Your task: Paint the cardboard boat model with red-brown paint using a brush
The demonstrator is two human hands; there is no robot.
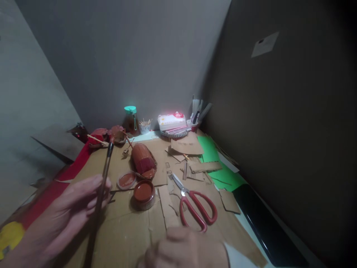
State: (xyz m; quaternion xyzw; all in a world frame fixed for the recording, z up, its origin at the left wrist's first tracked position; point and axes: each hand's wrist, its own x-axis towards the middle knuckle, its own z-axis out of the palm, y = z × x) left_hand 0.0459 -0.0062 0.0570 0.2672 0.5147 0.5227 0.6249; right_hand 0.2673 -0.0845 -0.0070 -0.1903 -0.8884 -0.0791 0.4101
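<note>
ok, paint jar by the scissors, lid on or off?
Off. The paint jar shows bare red-brown paint at its top; its lid lies beside it, paint-smeared.

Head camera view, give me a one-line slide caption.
Left hand holds a paintbrush above cardboard, beside an open jar of red-brown paint and red-handled scissors.

free: bare cardboard (pixel 125 230) near edge | blocked: paint pot (pixel 144 193), scissors (pixel 192 206)

Dim corner here, two walls meeting: a grey wall (pixel 125 56) straight ahead, a darker brown wall (pixel 279 111) closing in on the right with a pale paper slip (pixel 264 44) stuck high up. Light pools low where the counter (pixel 251 227) runs into that corner; the far right falls into shadow.
</note>
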